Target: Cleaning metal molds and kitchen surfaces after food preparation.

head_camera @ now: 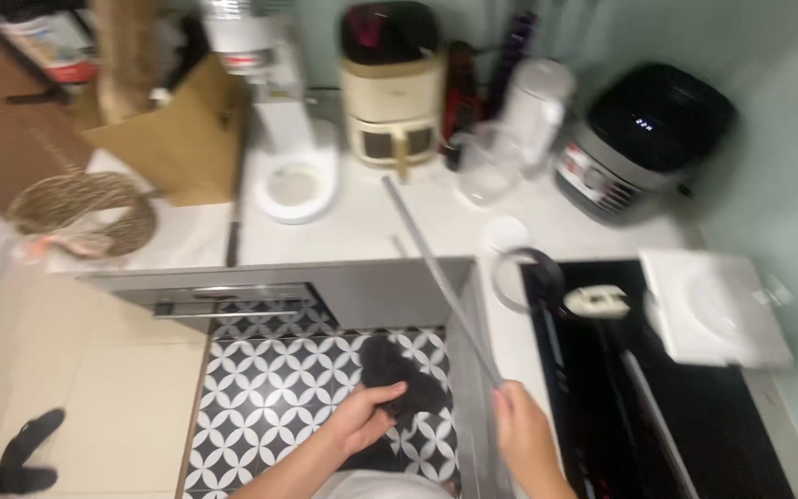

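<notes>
The left hand (362,418) is closed around a dark cloth (397,381), fingers bunched into the fabric just above the patterned floor (270,388). The right hand (521,427) pinches the near end of a long thin rod (436,277), which slants up and away over the counter (371,222) toward the appliances at the back.

Going left to right: a woven basket (85,208) and a cardboard box (187,139) sit at the left end, then a white stand mixer (279,111), a cream air fryer (392,92), a clear jug (491,166) and a black rice cooker (648,139). A dark hob (695,416) lies at the right with a ladle (593,305) across it and a white board (718,310) beside.

The cloth hangs from the left fist, apart from the rod; the rod is held only at its tip, so most of it lies far beyond the grip. With so long a lever, a small twist of the wrist could swing the far end into the jug or the air fryer. The pinch looks light, so the rod might also slip and drop. The picture is blurred, so finer contact cannot be told.
</notes>
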